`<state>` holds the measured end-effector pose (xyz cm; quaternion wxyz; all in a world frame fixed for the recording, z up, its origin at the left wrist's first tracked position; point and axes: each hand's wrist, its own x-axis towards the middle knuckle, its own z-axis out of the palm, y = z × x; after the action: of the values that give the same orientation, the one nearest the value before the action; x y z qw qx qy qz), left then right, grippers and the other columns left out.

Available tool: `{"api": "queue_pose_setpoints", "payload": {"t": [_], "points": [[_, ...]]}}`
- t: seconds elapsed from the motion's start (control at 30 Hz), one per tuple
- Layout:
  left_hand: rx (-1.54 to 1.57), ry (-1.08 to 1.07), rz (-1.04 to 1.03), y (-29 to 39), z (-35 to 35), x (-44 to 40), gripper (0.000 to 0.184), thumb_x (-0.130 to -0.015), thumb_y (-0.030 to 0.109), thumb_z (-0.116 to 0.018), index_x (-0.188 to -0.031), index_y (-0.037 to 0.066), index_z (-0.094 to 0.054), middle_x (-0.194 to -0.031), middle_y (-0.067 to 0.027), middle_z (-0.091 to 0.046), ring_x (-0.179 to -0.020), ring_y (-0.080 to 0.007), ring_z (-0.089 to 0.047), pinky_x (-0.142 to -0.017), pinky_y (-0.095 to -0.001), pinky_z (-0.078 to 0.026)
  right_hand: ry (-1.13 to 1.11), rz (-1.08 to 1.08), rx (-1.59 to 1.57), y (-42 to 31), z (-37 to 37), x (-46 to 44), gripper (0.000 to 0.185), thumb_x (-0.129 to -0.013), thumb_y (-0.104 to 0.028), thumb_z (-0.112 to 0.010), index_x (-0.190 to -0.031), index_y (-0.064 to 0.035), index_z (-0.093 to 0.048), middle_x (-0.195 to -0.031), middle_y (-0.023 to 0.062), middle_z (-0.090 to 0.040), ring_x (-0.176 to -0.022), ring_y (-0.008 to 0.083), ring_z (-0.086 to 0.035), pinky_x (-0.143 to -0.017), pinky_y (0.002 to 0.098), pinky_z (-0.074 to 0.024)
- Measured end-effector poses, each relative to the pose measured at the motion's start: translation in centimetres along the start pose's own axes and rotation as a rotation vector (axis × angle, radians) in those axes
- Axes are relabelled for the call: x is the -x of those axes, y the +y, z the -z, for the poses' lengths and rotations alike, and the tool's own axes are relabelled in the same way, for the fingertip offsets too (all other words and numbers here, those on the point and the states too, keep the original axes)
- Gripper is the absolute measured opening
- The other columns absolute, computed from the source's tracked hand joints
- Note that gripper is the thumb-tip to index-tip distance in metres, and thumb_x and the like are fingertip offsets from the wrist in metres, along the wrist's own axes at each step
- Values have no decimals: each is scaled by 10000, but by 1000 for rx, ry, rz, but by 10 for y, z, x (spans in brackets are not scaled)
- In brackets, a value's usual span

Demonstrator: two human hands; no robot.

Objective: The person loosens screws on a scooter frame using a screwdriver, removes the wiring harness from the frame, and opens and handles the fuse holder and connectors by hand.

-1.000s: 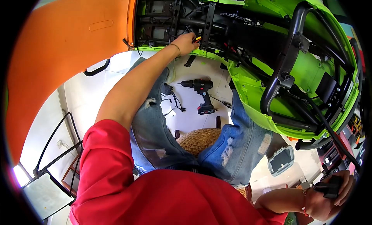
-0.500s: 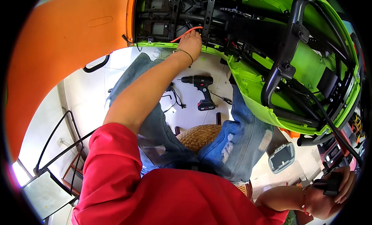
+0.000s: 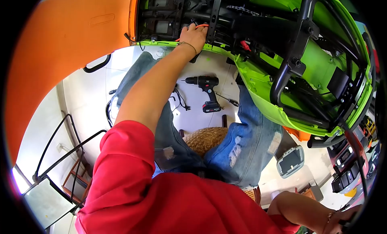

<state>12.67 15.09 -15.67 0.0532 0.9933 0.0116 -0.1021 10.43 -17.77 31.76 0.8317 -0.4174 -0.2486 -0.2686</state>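
My left hand (image 3: 194, 36) reaches into the black frame (image 3: 215, 20) of the green-bodied vehicle (image 3: 274, 93), near its lower green edge. A red-orange cable (image 3: 202, 25) passes by its fingers, which are bent down into the frame; their tips are hidden, so what they hold cannot be made out. At the lower right edge of the view, my right hand (image 3: 342, 221) is partly cut off and dark, with a black object at its fingers. A red connector (image 3: 245, 45) shows among the dark parts.
A cordless drill (image 3: 207, 91), a screwdriver (image 3: 228, 99) and black cables (image 3: 182, 101) lie on the floor between my legs. An orange panel (image 3: 72, 52) fills the left. A grey tray (image 3: 290, 162) lies right of my knee, and a black metal frame (image 3: 56, 161) stands lower left.
My left hand first moved beside the red-orange cable, then shifted slightly left and deeper into the frame. My right hand has dropped toward the lower edge. The red connector has come into sight.
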Motion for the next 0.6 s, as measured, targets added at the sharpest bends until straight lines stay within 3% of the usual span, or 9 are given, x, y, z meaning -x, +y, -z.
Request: {"api": "queue_pose_setpoints", "payload": {"t": [0.17,0.23,0.33,0.4,0.43,0.47,0.53,0.57,0.6], "points": [[241,-11,-48,-12,0,6,323,-891,264,-503,-1201,184,-548,-1044,-50,-646,-923,-291,-561,-771,-424,-452,-182,-25,102,6,-2,-1,187,-875,-147,-466,-692,-108,-454,-553,-90,-457,-490,45,-467,-558,203,-436],[280,32,-80,-13,3,4,329,-886,265,-517,-1203,187,-557,-1017,-67,-657,-905,-306,-585,-757,-432,-467,-59,-68,142,17,0,-5,206,-902,-196,-433,-725,-113,-494,-577,-84,-494,-482,51,-484,-533,218,-446],[440,-40,169,-4,6,-6,307,-882,268,-532,-1178,212,-591,-937,-102,-670,-846,-322,-626,-713,-439,-493,35,-224,162,20,1,-4,239,-912,-259,-419,-737,-127,-514,-568,-71,-500,-462,61,-486,-477,243,-440],[397,47,157,-2,2,-3,268,-884,277,-531,-1133,239,-623,-861,-127,-669,-781,-327,-641,-660,-441,-506,-14,-60,176,7,-5,-10,268,-911,-251,-417,-691,-128,-508,-549,-70,-486,-457,68,-483,-463,250,-434],[381,-10,178,-3,5,-5,274,-884,283,-531,-1143,247,-613,-893,-128,-668,-811,-321,-637,-689,-438,-505,142,-55,-118,10,-15,-9,297,-910,-237,-420,-642,-131,-488,-532,-69,-472,-451,72,-479,-463,248,-431],[381,-11,177,-3,1,-4,274,-884,283,-531,-1143,247,-613,-893,-128,-668,-811,-321,-637,-689,-438,-505,142,-54,-117,0,-12,-17,297,-910,-237,-420,-642,-131,-488,-532,-69,-472,-451,72,-479,-463,248,-431],[355,53,132,-4,-6,-8,277,-883,282,-528,-1146,245,-606,-924,-133,-663,-847,-312,-634,-715,-435,-503,-123,208,258,-43,7,-42,298,-909,-209,-425,-630,-127,-489,-521,-58,-470,-443,78,-477,-454,249,-430],[357,14,161,-2,-4,-7,284,-875,263,-532,-1149,235,-601,-948,-138,-657,-879,-313,-627,-737,-435,-497,-148,137,-46,-70,10,-51,284,-919,-210,-430,-653,-130,-487,-550,-59,-483,-471,71,-487,-508,249,-450],[357,12,161,-1,-1,-4,284,-875,263,-532,-1149,235,-601,-948,-138,-657,-879,-313,-627,-737,-435,-497,-566,-177,129,-116,26,-72,190,-901,-147,-536,-781,-5,-499,-707,90,-528,-702,221,-541,-783,402,-478]]}}
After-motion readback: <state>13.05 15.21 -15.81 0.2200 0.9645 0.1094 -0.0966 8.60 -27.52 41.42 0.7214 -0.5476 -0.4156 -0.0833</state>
